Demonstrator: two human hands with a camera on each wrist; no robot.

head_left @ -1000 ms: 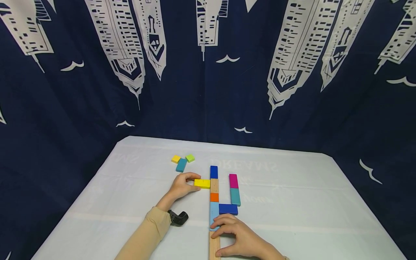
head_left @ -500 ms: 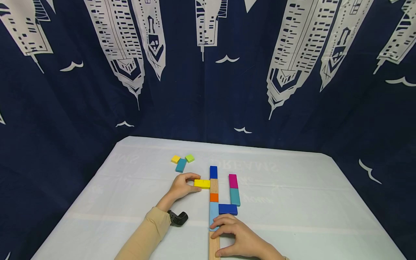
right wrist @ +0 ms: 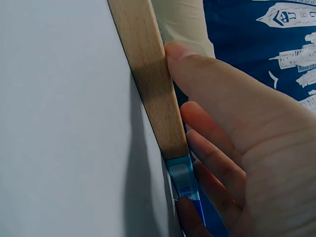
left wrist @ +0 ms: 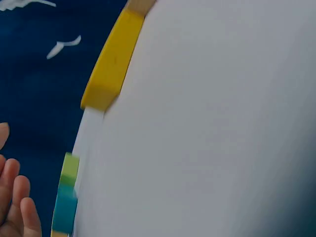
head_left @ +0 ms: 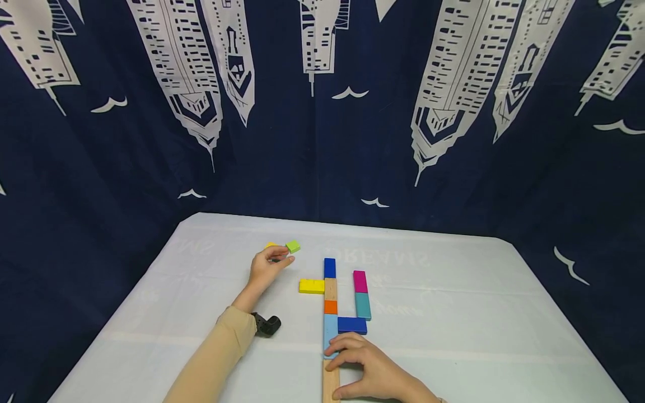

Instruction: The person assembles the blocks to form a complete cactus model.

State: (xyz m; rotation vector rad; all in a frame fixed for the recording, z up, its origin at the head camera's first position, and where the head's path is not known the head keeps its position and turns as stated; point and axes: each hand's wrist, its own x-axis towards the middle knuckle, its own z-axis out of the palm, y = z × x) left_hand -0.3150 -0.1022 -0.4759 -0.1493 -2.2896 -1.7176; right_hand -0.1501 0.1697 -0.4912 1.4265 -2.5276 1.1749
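Note:
My left hand [head_left: 263, 270] is over the loose blocks at the far left, fingers loosely bent and parted from the thumb. A teal block [left wrist: 65, 210] there is mostly hidden behind it in the head view. Beside its fingertips lies a lime block [head_left: 293, 246]; a small yellow-orange block [head_left: 270, 244] peeks out behind. The longer yellow block [head_left: 311, 286] meets the side of the block column and is untouched. My right hand [head_left: 370, 366] rests at the column's near end, fingertips on the light blue block [head_left: 330, 327] and thumb on the long wooden block [head_left: 330, 386].
Further up the column are an orange block [head_left: 330, 307], a short wooden block [head_left: 330, 289] and a blue block [head_left: 330, 267]. To its right, another blue block [head_left: 352, 325], a teal one [head_left: 363, 306] and a magenta one [head_left: 360, 281] form a branch. White cloth [head_left: 453, 313] covers the table.
My left hand has let go of the longer yellow block and moved away to the loose blocks at the far left. The right hand stays in place.

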